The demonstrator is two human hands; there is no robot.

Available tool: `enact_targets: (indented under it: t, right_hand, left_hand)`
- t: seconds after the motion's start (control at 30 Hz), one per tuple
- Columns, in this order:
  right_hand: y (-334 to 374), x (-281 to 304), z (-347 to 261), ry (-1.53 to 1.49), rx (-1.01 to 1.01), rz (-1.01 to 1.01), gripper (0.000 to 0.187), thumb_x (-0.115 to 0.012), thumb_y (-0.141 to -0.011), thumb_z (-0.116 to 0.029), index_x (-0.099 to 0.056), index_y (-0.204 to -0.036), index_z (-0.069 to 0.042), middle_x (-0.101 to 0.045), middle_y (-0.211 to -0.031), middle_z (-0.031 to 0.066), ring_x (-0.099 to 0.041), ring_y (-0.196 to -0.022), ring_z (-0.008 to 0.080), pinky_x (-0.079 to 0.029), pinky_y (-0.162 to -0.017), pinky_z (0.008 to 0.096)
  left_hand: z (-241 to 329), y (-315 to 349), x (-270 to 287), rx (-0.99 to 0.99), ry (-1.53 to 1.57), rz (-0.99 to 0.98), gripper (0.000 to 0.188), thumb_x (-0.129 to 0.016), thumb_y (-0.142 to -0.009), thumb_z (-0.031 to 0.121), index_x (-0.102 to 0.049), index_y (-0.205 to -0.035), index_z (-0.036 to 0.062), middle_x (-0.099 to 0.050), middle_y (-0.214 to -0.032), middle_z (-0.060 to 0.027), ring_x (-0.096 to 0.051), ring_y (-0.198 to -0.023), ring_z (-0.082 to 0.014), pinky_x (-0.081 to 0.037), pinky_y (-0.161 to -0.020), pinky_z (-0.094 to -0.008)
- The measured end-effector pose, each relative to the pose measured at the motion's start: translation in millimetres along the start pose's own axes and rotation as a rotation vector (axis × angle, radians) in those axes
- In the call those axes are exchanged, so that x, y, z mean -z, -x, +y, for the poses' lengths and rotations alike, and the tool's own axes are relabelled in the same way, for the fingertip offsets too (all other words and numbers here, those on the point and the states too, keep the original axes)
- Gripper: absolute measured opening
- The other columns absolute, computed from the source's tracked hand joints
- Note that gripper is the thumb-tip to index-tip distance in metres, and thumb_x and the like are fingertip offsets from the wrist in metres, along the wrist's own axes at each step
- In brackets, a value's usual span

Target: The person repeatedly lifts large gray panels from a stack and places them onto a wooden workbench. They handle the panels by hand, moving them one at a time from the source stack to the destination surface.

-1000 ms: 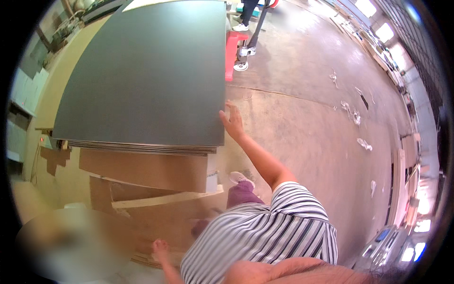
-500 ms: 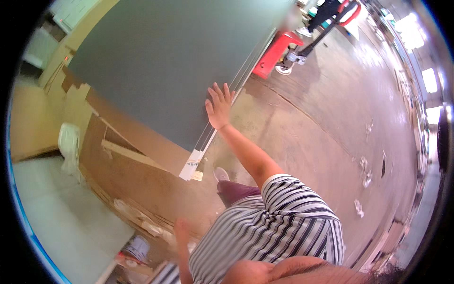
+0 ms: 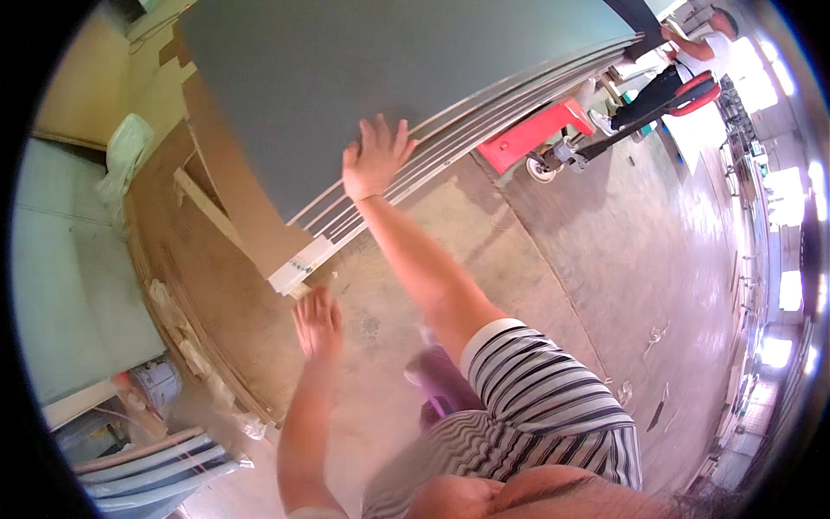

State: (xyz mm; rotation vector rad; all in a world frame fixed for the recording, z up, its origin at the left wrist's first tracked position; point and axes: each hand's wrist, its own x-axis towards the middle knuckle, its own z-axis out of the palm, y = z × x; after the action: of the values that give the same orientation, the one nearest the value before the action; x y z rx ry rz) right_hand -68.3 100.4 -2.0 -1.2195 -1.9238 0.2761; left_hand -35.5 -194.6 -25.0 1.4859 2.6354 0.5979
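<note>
A large dark grey panel [image 3: 346, 69] lies on top of a stack, and pale edge strips [image 3: 432, 160] run along its right side. My right hand [image 3: 376, 160] rests palm down on the panel near that edge, open, with its fingers spread. My left hand [image 3: 317, 322] is just below the stack's near corner, by a white corner piece [image 3: 298, 266]. Its fingers look bent but are blurred, and I cannot make out whether they hold anything. Brown cardboard [image 3: 229, 173] shows along the panel's left end.
A red pallet jack [image 3: 536, 134] stands beyond the stack, with another person [image 3: 705, 54] next to its handle. A wooden strip [image 3: 207, 208] lies below the cardboard. Plastic-wrapped lengths [image 3: 164, 471] are at lower left. Scraps [image 3: 657, 336] litter the floor at right.
My left hand has risen from low in the view to the stack's corner. My right hand stays on the panel. The view has shifted, showing more of the edge strips and the other person.
</note>
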Motion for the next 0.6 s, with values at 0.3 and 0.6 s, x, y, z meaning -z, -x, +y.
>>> enact_targets:
  t: [0.3,0.6]
  right_hand:
    - [-21.7,25.6,53.2,-0.173,0.313,-0.207,0.042,-0.04,-0.095,-0.035,-0.06,-0.119,-0.006,-0.053,-0.133,0.0142,-0.035,-0.134,0.0361,-0.004,-0.113,0.0619]
    - [-127.1,0.8,166.1,-0.186,0.697,0.1,0.035,-0.047,-0.084,-0.026,-0.066,-0.109,-0.009,-0.064,-0.115,0.0074,-0.054,-0.112,0.0272,-0.018,-0.11,0.0584]
  left_hand:
    - [45.8,-198.5,-31.9,0.261,-0.625,0.592,0.04,-0.035,-0.102,0.036,-0.056,-0.13,0.0181,-0.052,-0.137,0.0035,-0.049,-0.122,-0.0184,-0.036,-0.101,-0.0408]
    - [41.6,-213.5,-47.9,0.175,-0.669,0.678,0.044,-0.025,-0.103,0.036,-0.059,-0.125,0.0198,-0.057,-0.13,0.0053,-0.057,-0.109,-0.0207,-0.04,-0.094,-0.0387]
